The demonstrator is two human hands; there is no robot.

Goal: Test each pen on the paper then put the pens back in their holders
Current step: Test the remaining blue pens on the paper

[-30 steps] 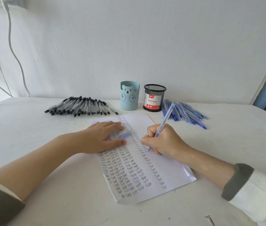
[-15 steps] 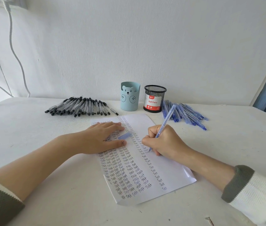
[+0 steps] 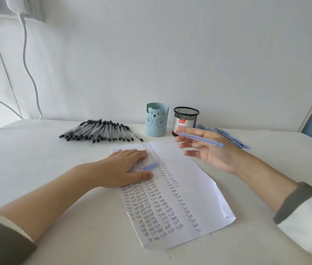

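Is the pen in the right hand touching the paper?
Apart. Head view: the right hand holds the pen in the air above the paper.

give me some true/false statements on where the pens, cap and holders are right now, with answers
1. The right hand holds a blue pen clear of the paper. True.
2. The blue cap sits on that pen. False: it lies on the paper beside the left hand.
3. The black pens lie in a pile left of the bear holder. True.
4. Pens stick out of the mesh holder. False: none show above its rim.
5. The left hand is raised off the paper. False: it rests flat on it.
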